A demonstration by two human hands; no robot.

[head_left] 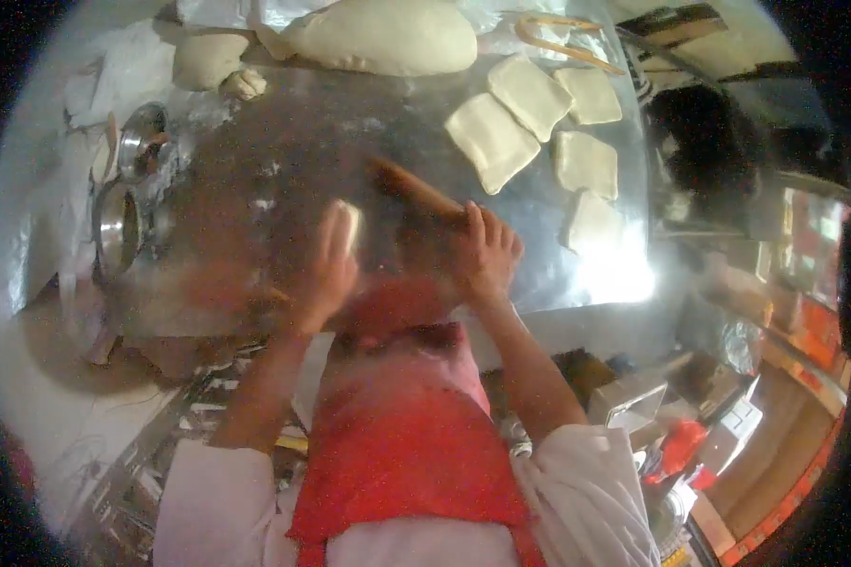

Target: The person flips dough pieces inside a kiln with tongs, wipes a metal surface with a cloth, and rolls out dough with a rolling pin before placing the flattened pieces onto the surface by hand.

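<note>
My right hand (pixel 487 253) is closed around one end of a wooden rolling pin (pixel 416 192), which slants up and left over the dark work surface (pixel 293 142). A small pale piece of dough (pixel 353 229) sits against the fingers of my left hand (pixel 334 265); those fingers are close together and slightly blurred. Flat, squarish dough pieces (pixel 492 144) lie on the surface to the upper right of my right hand. Beyond both hands, a large mass of dough (pixel 383 38) rests at the back.
Two round metal containers (pixel 118 230) stand at the left. A smaller dough lump (pixel 208 61) lies at the back left. Wooden tongs (pixel 567 42) are at the back right. Boxes (pixel 629 402) and other clutter fill the lower right, below the table edge.
</note>
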